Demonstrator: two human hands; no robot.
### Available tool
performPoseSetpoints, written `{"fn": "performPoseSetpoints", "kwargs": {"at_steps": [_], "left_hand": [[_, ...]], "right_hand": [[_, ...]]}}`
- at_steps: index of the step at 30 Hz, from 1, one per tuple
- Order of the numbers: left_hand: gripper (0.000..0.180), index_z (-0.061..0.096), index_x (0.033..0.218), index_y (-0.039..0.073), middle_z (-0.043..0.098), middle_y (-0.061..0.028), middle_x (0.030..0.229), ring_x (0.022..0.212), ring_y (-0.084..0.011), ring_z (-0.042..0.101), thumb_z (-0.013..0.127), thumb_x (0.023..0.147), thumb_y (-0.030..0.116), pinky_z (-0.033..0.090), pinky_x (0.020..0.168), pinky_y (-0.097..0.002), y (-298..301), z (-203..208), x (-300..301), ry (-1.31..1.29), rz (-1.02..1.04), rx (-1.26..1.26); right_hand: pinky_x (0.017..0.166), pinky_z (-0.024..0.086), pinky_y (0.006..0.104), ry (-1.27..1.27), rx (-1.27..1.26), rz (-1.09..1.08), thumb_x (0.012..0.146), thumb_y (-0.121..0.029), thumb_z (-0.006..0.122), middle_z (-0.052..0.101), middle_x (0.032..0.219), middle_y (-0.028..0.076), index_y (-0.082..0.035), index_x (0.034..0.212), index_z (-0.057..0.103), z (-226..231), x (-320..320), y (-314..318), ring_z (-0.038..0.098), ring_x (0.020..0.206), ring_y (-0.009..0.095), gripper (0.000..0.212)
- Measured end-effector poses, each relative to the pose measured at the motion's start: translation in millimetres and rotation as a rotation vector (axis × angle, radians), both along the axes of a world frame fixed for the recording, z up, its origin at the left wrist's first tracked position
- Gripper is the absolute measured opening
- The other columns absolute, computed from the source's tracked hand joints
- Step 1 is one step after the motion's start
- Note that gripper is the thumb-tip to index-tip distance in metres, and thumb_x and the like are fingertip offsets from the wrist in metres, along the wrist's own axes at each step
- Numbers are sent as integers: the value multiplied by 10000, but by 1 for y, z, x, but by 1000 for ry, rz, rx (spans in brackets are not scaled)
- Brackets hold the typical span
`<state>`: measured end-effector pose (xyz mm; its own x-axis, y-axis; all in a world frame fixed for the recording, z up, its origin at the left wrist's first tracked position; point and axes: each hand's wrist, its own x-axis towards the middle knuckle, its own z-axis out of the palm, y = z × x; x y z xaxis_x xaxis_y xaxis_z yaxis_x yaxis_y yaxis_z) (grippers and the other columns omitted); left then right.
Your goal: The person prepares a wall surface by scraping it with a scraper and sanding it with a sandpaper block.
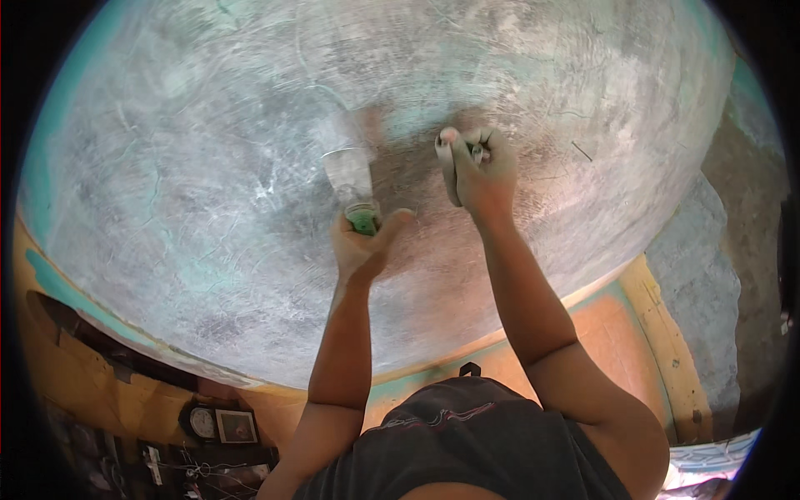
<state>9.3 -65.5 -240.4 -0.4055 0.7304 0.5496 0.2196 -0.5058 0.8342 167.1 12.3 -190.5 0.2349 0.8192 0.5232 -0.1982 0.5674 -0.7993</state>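
My left hand (360,246) is closed round the green lower end of a pale, flared piece (348,173), with my thumb held out to the side. Blur on the upper part hides whether this is a scraper or a clear bottle. Further right and slightly higher, my right hand (482,171) is curled tight, and a small pale bit shows between the fingers. What it grips is mostly covered. Both hands are in front of a broad, scuffed grey surface (250,275) with turquoise patches and a brownish smear between them.
A nail-like thin piece (582,151) is on the surface, right of my right hand. Rough grey plaster (696,275) and an orange band (596,350) border it. At lower left are a round clock (202,422), a framed picture (237,426) and tangled cables (200,472).
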Motion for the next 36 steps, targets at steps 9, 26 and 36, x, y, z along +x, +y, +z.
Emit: {"fn": "performPoseSetpoints", "kwargs": {"at_steps": [9, 26, 36], "left_hand": [[262, 654, 918, -10, 651, -17, 762, 660, -80, 599, 839, 767, 97, 485, 562, -243, -49, 46, 0, -76, 18, -126], [167, 652, 920, -13, 635, -106, 805, 694, -250, 646, 734, 788, 48, 513, 636, -338, -63, 39, -55, 400, 677, 446], [153, 646, 856, -12, 662, -40, 805, 687, -78, 581, 789, 813, 21, 459, 630, -218, -68, 57, -65, 25, 541, 295]], "right_hand": [[563, 464, 221, -70, 41, 328, 833, -140, 771, 607, 717, 6, -45, 805, 584, 0, -32, -57, 549, 644, 44, 211], [738, 517, 269, -231, 89, 809, 891, -114, 691, 694, 949, 74, 12, 1094, 657, 15, -74, -75, 645, 853, 119, 242], [757, 520, 280, -244, 176, 822, 908, -75, 650, 667, 978, 76, -5, 1092, 620, 26, -99, -67, 624, 879, 119, 198]]}}
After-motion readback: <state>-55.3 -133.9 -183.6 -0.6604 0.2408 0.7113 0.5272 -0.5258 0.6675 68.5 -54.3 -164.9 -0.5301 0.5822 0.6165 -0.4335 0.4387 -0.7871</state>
